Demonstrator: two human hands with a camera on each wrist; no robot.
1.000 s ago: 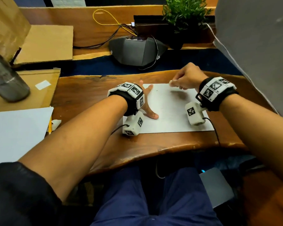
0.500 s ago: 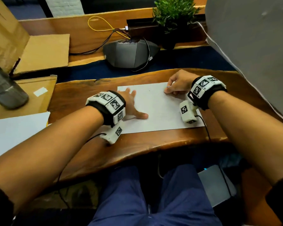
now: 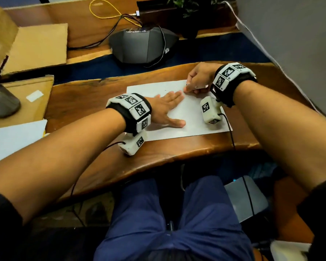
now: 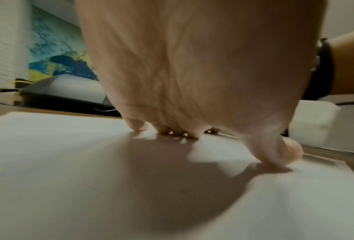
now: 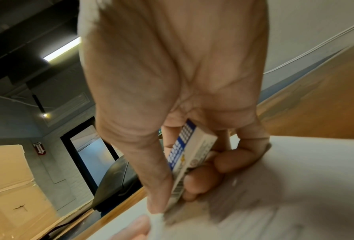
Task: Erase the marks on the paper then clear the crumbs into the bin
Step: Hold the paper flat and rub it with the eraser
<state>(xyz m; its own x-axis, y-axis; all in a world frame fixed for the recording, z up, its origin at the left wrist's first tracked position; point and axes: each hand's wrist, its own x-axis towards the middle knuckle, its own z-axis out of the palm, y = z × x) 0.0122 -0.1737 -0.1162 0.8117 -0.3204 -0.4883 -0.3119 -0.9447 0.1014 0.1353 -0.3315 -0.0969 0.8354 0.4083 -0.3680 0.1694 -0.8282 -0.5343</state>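
A white sheet of paper [image 3: 188, 113] lies on the wooden desk [image 3: 87, 102]. My left hand [image 3: 167, 108] presses flat on the paper [image 4: 69, 178] with straight fingers and the thumb spread out. My right hand [image 3: 196, 80] is at the sheet's far right part and pinches a white eraser in a blue-and-white sleeve [image 5: 189, 155] between thumb and fingers. The eraser's tip touches the paper [image 5: 295, 186] just beyond my left fingertips. Faint grey smudges show on the sheet near the eraser. No bin is in view.
A grey speakerphone [image 3: 141, 46] with cables sits behind the desk, a potted plant [image 3: 188, 8] beyond it. Cardboard [image 3: 36, 46] and a metal bottle [image 3: 0, 102] stand at the left, another white sheet [image 3: 11, 136] at the near left. A grey wall [image 3: 294, 44] closes the right side.
My left hand has slid rightward across the paper, its fingertips now near the eraser. My right hand has kept its grip on the eraser near the sheet's far edge.
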